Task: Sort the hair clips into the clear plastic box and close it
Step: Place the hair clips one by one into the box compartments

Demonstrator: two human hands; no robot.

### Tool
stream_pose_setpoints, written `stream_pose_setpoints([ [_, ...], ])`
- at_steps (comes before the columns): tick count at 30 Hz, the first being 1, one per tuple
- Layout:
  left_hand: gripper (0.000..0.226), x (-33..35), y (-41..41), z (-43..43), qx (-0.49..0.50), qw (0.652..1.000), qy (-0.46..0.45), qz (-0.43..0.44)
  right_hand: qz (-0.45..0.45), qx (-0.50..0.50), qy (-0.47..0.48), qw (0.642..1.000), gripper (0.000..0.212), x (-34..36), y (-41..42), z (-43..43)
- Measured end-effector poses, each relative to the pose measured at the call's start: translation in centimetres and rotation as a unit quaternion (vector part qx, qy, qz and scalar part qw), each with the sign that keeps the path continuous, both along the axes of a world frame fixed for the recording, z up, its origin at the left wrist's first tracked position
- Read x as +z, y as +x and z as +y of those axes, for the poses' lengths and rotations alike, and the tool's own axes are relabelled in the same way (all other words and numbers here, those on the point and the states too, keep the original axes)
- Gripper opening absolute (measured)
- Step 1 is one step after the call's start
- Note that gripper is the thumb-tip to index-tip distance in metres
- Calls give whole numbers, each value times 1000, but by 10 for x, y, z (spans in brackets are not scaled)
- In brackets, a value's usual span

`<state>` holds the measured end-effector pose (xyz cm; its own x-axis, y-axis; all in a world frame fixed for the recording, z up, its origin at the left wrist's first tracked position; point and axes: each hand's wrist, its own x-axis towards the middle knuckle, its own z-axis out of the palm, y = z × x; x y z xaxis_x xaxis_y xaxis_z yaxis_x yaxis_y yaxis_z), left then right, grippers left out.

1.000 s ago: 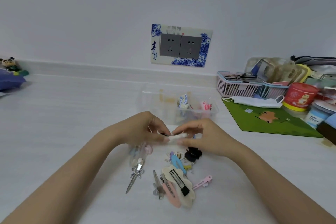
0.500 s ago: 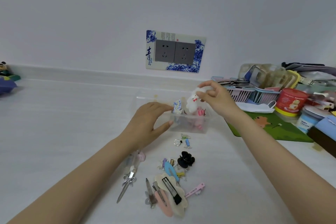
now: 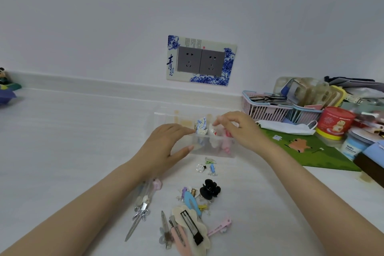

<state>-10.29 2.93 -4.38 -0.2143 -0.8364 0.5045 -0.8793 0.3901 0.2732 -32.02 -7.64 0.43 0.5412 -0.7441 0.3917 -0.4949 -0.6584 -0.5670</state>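
The clear plastic box (image 3: 212, 150) stands open on the white table, with its lid (image 3: 164, 113) lying back behind it. Inside stand a blue-and-white clip (image 3: 200, 125), a white fluffy clip (image 3: 213, 138) and a pink clip (image 3: 226, 143). My left hand (image 3: 166, 147) grips the box's front left corner. My right hand (image 3: 239, 131) is over the box, fingertips on the top of the white fluffy clip. Loose clips lie nearer me: a black claw clip (image 3: 209, 190), a blue snap clip (image 3: 192, 202), a cream flower clip (image 3: 193, 226), and a silver scissor-shaped clip (image 3: 139, 218).
Right of the box lie a green mat (image 3: 307, 151) and a face mask (image 3: 286, 127). Behind them stand pink baskets (image 3: 264, 108) and a red tub (image 3: 334, 122) amid clutter. A wall socket (image 3: 200, 60) is behind the box. A small toy (image 3: 6, 87) sits far left.
My right hand carried the white fluffy clip from the pile up over the box and lowered it inside. My left hand moved forward and took hold of the box's front corner.
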Motion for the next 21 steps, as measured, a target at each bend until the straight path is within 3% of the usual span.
stream_pose_setpoints([
  [2, 51, 0, 0, 1, -2, 1000, 0, 0, 75, 9, -28, 997, 50, -3, -1, 5],
  [5, 52, 1, 0, 2, -1, 1000, 8, -1, 192, -5, -52, 980, 51, -7, 1, 9],
  [9, 58, 6, -3, 12, -14, 1000, 19, 8, 192, -9, -78, 978, 47, -7, 1, 23],
  [12, 51, 17, -5, 27, -38, 996, 48, 68, 118, -7, -141, 983, 36, -7, -4, 42],
  [15, 28, 37, -10, 43, -88, 976, 149, 130, -2, 64, -20, 998, 15, 0, -12, 72],
  [17, 22, 43, -14, 49, -110, 957, 236, 129, 8, 126, 88, 988, 10, 0, -15, 88],
  [21, 22, 33, -19, 48, -97, 954, 272, 86, 64, 132, 119, 982, 15, -17, -19, 91],
])
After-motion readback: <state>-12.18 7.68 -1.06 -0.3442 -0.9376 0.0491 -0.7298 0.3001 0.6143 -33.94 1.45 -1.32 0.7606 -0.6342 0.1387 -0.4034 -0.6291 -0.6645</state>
